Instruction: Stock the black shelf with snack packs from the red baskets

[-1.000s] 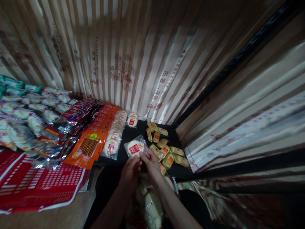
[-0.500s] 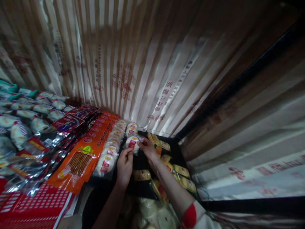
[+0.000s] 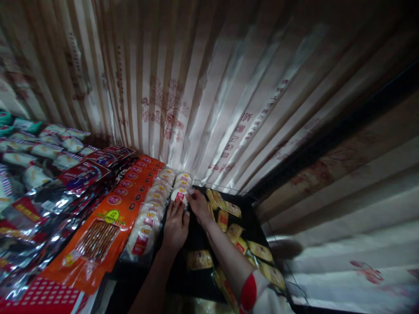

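Note:
A round white cake in a clear packet with a red label point(image 3: 180, 196) lies at the near end of a short row of similar packets point(image 3: 183, 179). My left hand point(image 3: 176, 227) rests on its near edge, fingers stretched out and palm down. At the packet's right edge, my right hand point(image 3: 198, 206) has thumb and fingers together on the clear wrapper; the exact pinch is partly hidden. Left of my left hand runs a longer overlapping row of the same packaged cakes point(image 3: 148, 216).
Orange snack packets point(image 3: 114, 200) overlap farther left, beside dark shiny packets point(image 3: 85, 174). Small yellow packets point(image 3: 261, 251) lie scattered on the black surface point(image 3: 244, 224) to the right. A pleated curtain point(image 3: 216, 109) closes off the back; a red basket point(image 3: 42, 296) stands at lower left.
Both hands have brought the packaged cake down onto the short row. My left fingers have gone from curled at its near edge to stretched out on it. The view has shifted slightly.

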### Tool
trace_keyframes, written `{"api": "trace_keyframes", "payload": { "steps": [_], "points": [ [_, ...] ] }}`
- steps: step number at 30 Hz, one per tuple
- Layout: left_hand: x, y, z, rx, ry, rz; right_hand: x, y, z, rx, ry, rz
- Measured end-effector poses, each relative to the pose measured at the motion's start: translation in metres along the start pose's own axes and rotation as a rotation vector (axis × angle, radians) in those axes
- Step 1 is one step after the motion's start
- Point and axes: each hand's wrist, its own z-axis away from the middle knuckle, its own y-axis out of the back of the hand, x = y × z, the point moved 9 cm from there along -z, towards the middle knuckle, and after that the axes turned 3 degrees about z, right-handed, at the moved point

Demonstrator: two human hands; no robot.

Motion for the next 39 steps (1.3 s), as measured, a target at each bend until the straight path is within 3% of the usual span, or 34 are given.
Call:
{"api": "trace_keyframes", "payload": {
  "steps": [6, 12, 16, 20, 23, 26, 30, 31, 33, 35, 39],
  "points": [
    [-0.002, -0.003, 0.000, -0.007, -0.028, 0.002, -0.009, 0.008, 0.004, 0.059, -0.009, 0.233],
    [-0.002, -0.003, -0.003, 0.000, -0.044, -0.045, -0.012, 0.004, 0.003, 0.054, 0.005, 0.235],
    [-0.001, 0.000, -0.001, 0.024, -0.050, -0.038, -0.010, 0.012, 0.010, 0.123, -0.021, 0.204],
    [0.015, 0.010, 0.009, 0.030, -0.106, -0.049, -0.017, 0.042, 0.045, 0.230, 0.043, 0.034],
    [0.033, 0.026, 0.026, 0.052, -0.143, -0.041, -0.017, 0.061, 0.097, 0.215, 0.079, -0.142],
    [0.053, 0.040, 0.056, 0.057, -0.197, 0.006, -0.004, 0.067, 0.166, 0.105, 0.053, -0.255],
    [0.074, 0.044, 0.127, -0.037, -0.262, 0.070, 0.029, 0.066, 0.258, -0.046, 0.027, -0.085],
    [0.072, 0.039, 0.148, -0.094, -0.229, 0.059, 0.040, 0.066, 0.276, -0.083, 0.009, -0.023],
    [0.067, 0.013, 0.195, -0.335, -0.204, 0.027, 0.064, 0.066, 0.308, -0.141, -0.023, 0.095],
    [0.056, -0.011, 0.241, -0.504, -0.250, -0.083, 0.081, 0.073, 0.331, -0.106, -0.010, 0.202],
    [0.010, -0.051, 0.302, -0.613, -0.340, -0.423, 0.106, 0.088, 0.355, 0.032, -0.066, 0.447]
  ]
}}
